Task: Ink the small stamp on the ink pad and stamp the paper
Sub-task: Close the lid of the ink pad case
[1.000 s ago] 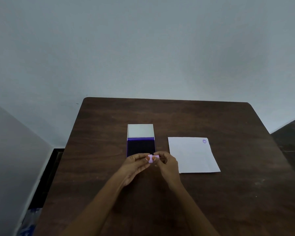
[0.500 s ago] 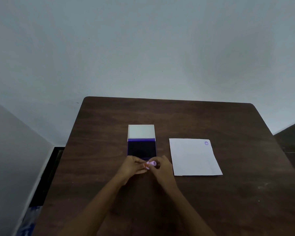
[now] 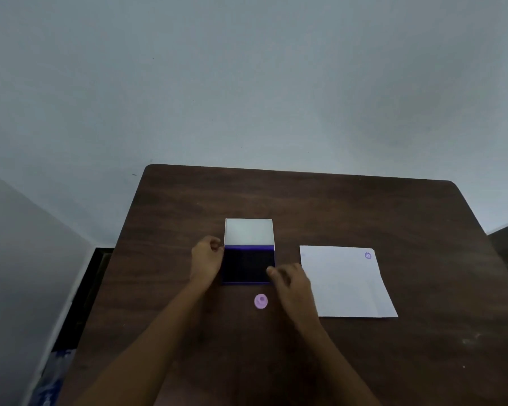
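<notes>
Purple ink pad, left hand fingers gripping its edge, right hand loosely curled beside

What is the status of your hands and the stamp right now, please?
Left hand grips ink pad's left edge; right hand at its right corner, empty. Small stamp loose on table. Paper unobstructed.

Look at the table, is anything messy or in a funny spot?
Nothing is spilled or broken. The small pink stamp sits alone on the table, with neither hand on it. The ink pad lies open, and the paper sits slightly crooked with one purple mark in its far corner.
</notes>
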